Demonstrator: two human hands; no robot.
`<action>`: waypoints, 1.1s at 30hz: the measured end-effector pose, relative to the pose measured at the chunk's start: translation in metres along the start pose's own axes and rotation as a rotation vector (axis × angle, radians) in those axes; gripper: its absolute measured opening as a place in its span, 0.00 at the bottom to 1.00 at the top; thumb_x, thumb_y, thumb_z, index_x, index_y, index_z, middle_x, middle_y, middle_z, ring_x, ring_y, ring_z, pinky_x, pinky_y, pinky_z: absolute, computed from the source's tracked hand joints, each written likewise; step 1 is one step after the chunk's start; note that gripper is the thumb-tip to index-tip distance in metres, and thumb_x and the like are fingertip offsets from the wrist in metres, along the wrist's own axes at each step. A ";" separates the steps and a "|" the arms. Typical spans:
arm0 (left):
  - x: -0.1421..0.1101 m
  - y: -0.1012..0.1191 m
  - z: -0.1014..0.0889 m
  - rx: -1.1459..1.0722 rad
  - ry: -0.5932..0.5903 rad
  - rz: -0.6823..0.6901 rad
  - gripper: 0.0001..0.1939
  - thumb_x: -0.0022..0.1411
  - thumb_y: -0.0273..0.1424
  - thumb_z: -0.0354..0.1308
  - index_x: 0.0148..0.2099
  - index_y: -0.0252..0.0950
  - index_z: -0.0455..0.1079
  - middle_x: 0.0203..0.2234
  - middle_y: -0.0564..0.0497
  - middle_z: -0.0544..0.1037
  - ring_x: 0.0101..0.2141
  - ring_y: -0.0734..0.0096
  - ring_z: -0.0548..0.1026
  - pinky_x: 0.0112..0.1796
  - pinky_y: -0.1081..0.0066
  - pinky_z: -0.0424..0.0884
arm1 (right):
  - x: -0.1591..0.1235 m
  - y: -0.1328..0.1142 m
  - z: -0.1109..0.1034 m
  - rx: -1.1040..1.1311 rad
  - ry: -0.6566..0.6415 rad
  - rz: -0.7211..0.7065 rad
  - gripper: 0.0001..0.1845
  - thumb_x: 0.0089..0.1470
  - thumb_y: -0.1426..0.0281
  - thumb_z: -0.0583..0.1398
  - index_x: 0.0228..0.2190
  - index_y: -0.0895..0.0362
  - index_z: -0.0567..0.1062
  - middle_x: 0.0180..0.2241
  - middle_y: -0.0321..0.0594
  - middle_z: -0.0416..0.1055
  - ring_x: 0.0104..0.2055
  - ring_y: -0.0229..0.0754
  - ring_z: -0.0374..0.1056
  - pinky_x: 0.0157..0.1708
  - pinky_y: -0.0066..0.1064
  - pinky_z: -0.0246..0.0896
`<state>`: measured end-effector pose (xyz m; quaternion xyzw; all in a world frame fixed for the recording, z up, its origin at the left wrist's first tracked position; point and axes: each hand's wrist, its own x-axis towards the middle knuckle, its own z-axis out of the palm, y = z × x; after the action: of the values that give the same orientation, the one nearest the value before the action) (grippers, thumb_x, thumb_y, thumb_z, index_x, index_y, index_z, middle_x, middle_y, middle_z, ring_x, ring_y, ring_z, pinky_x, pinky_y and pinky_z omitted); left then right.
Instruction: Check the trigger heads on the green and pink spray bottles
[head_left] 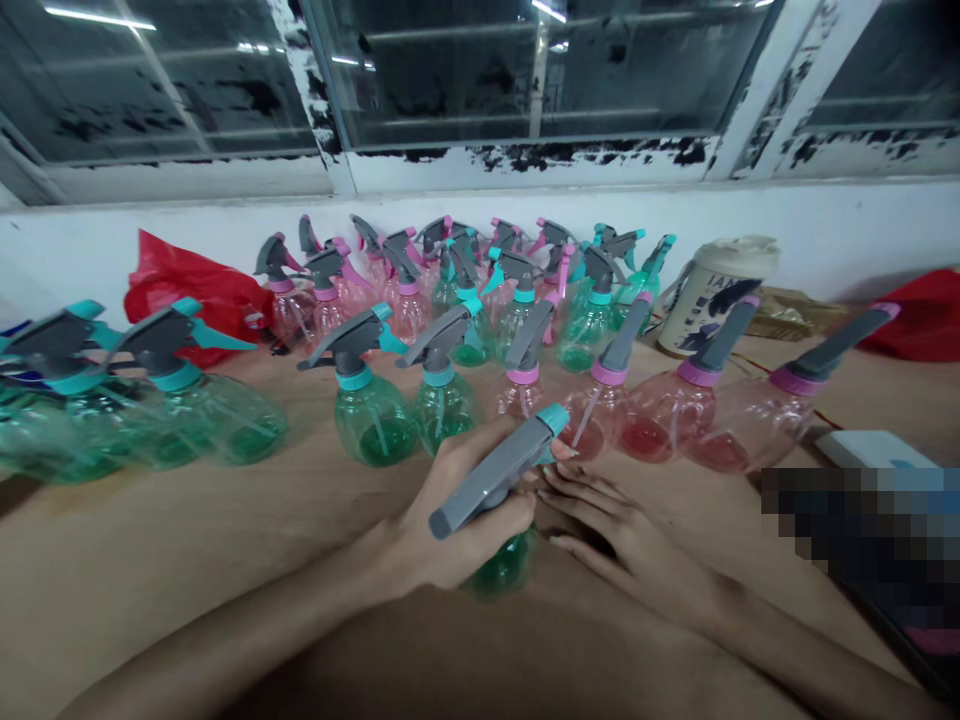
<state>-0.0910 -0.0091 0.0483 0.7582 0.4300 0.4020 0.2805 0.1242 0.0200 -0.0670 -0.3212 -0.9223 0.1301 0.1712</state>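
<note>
My left hand (450, 520) is wrapped round the neck of a green spray bottle (502, 570) with a grey and teal trigger head (499, 470). The bottle's base is low over the table near its front. Just right of it, my right hand (622, 525) has its fingers stretched out and slightly bent, tips near the bottle; whether they touch it I cannot tell. Behind the hands stands a row of spray bottles, green ones (373, 420) to the left and pink ones (664, 415) to the right.
More pink and green spray bottles crowd the back by the wall. A red plastic bag (187, 290) lies back left, another red bag (919, 318) far right. A printed cup (712, 295) stands back right. A white box (870, 450) and a blurred-out dark object lie at the right.
</note>
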 end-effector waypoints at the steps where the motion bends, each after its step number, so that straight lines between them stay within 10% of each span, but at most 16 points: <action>1: 0.000 0.000 0.000 0.000 -0.004 0.006 0.05 0.48 0.25 0.49 0.30 0.39 0.63 0.23 0.55 0.69 0.24 0.71 0.68 0.28 0.70 0.69 | 0.000 0.000 0.000 0.004 0.009 0.002 0.24 0.59 0.63 0.53 0.56 0.51 0.62 0.58 0.39 0.61 0.61 0.46 0.53 0.58 0.48 0.51; 33: 0.003 0.000 0.001 0.092 0.028 0.066 0.05 0.46 0.24 0.48 0.28 0.40 0.60 0.24 0.54 0.69 0.25 0.69 0.68 0.30 0.69 0.68 | 0.000 -0.001 0.000 0.008 0.005 0.015 0.23 0.59 0.61 0.53 0.56 0.52 0.63 0.59 0.40 0.60 0.62 0.45 0.51 0.58 0.48 0.51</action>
<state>-0.0893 -0.0071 0.0492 0.7781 0.4269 0.4015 0.2260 0.1239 0.0192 -0.0664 -0.3276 -0.9188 0.1344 0.1741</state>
